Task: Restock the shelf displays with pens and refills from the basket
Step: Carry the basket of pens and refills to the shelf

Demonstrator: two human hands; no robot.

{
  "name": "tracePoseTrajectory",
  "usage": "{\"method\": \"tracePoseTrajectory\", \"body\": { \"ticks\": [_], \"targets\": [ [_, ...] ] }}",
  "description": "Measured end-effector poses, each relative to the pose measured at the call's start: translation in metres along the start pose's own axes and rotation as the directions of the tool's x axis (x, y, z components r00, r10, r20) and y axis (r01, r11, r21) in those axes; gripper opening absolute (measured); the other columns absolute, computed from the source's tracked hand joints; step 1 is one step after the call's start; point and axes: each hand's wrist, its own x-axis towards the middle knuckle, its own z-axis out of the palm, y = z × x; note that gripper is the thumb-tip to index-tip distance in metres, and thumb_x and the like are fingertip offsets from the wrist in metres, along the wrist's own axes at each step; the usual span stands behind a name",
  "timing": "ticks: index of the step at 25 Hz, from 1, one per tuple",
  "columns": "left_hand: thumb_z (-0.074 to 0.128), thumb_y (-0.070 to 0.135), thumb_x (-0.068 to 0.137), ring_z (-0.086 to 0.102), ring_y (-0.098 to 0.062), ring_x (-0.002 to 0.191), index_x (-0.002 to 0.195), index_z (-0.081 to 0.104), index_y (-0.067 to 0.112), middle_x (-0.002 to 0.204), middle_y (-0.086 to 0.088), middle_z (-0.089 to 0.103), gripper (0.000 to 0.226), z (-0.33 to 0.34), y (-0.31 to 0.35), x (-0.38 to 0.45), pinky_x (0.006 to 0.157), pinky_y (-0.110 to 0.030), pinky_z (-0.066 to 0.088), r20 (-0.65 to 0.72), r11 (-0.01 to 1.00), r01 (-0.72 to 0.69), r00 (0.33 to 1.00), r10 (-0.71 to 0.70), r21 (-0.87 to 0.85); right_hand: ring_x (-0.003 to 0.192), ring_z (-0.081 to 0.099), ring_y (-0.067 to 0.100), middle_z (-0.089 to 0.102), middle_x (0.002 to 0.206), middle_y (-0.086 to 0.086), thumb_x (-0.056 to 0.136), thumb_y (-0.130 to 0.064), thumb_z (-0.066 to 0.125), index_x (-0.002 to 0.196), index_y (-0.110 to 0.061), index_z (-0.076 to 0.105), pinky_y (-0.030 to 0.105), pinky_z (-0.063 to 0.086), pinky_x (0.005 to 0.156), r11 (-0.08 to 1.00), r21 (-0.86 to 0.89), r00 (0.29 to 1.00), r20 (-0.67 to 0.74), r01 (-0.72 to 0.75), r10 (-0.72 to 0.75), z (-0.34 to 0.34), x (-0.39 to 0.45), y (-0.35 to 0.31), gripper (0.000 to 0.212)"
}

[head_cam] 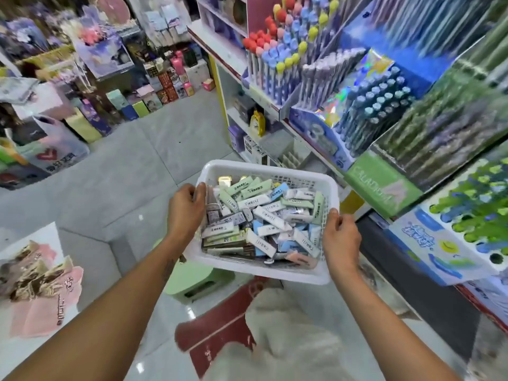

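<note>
The white basket, heaped with boxed refills, is gripped at 9 and 3 o'clock rims by left hand and right hand, beside the shelf displays; tilting risks spillage.

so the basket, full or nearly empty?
Full. The white basket is heaped with small boxes in white, green and blue, covering its floor. Left hand and right hand hold its sides.

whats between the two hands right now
In the head view, the white basket of small boxes spans the gap; left hand and right hand grip its opposite rims.
</note>
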Motion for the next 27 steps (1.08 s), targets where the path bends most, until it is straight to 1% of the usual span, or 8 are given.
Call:
{"method": "tracePoseTrajectory", "body": {
  "ticks": [5,10,13,16,19,21,24,27],
  "targets": [
    [0.05,0.04,0.098,0.04,-0.014,0.049,0.066,0.049,0.006,0.053,0.0,0.044,0.046,0.014,0.006,0.103,0.048,-0.03,0.031,0.041,0.998,-0.005,0.999,0.002,0.062,0.066,0.045,0.028,0.042,0.063,0.002,0.107,-0.036,0.04,0.079,-0.006,0.046,0.037,0.026,0.058,0.998,-0.03,0.998,-0.037,-0.047,0.046,0.059,0.045,-0.038,0.041],
    [0.051,0.04,0.097,0.041,-0.012,0.048,0.062,0.047,0.012,0.051,0.002,0.045,0.045,0.001,0.011,0.175,0.049,-0.029,0.032,0.075,0.993,-0.017,0.997,0.008,0.12,0.067,0.047,0.027,0.048,0.068,0.003,0.107,-0.035,0.038,0.082,-0.007,0.049,0.036,0.026,0.056,0.993,0.015,0.993,-0.002,-0.12,0.12,0.107,0.063,-0.073,0.04],
    [0.051,0.038,0.095,0.04,-0.02,0.05,0.064,0.048,0.005,0.052,-0.003,0.043,0.046,0.005,0.008,0.225,0.051,-0.033,0.032,0.088,0.99,-0.035,0.996,0.023,0.139,0.068,0.05,0.029,0.051,0.069,0.003,0.107,-0.037,0.038,0.085,-0.006,0.05,0.037,0.029,0.056,0.983,0.06,0.985,0.015,-0.174,0.174,0.142,0.083,-0.09,0.04],
    [0.051,0.039,0.095,0.045,-0.025,0.056,0.071,0.055,-0.002,0.059,-0.01,0.05,0.048,0.021,0.001,0.277,0.055,-0.035,0.035,0.131,0.989,-0.047,0.991,0.028,0.139,0.074,0.055,0.031,0.058,0.078,0.008,0.107,-0.038,0.037,0.09,-0.006,0.052,0.035,0.033,0.058,0.968,0.075,0.971,0.013,-0.241,0.24,0.178,0.106,-0.101,0.039],
    [0.051,0.041,0.095,0.051,-0.026,0.06,0.074,0.058,0.001,0.063,-0.011,0.057,0.046,0.053,-0.006,0.342,0.058,-0.035,0.038,0.237,0.983,-0.1,0.97,0.062,0.152,0.078,0.059,0.032,0.059,0.082,0.009,0.107,-0.037,0.037,0.096,-0.005,0.055,0.034,0.039,0.059,0.939,0.109,0.942,-0.041,-0.327,0.333,0.229,0.13,-0.101,0.039],
    [0.05,0.039,0.096,0.049,-0.025,0.059,0.069,0.054,0.003,0.059,-0.009,0.054,0.045,0.084,-0.013,0.39,0.055,-0.034,0.035,0.317,0.973,-0.161,0.943,0.103,0.164,0.075,0.06,0.031,0.06,0.084,0.011,0.107,-0.037,0.038,0.098,-0.004,0.056,0.037,0.045,0.064,0.903,0.149,0.902,-0.1,-0.403,0.419,0.272,0.145,-0.101,0.039],
    [0.048,0.035,0.098,0.046,-0.028,0.059,0.067,0.046,0.005,0.056,-0.007,0.047,0.044,0.129,-0.027,0.445,0.056,-0.036,0.033,0.411,0.956,-0.252,0.895,0.172,0.151,0.064,0.052,0.018,0.058,0.079,0.008,0.106,-0.039,0.038,0.091,-0.006,0.053,0.035,0.039,0.063,0.86,0.198,0.839,-0.2,-0.471,0.505,0.324,0.167,-0.099,0.039],
    [0.046,0.035,0.1,0.049,-0.029,0.065,0.073,0.048,0.002,0.063,-0.01,0.05,0.042,0.174,-0.049,0.48,0.061,-0.037,0.036,0.483,0.946,-0.305,0.848,0.216,0.113,0.063,0.05,0.02,0.051,0.07,0.002,0.106,-0.04,0.038,0.088,-0.006,0.052,0.035,0.035,0.058,0.846,0.212,0.787,-0.312,-0.489,0.533,0.364,0.184,-0.085,0.041]
  ]
}}
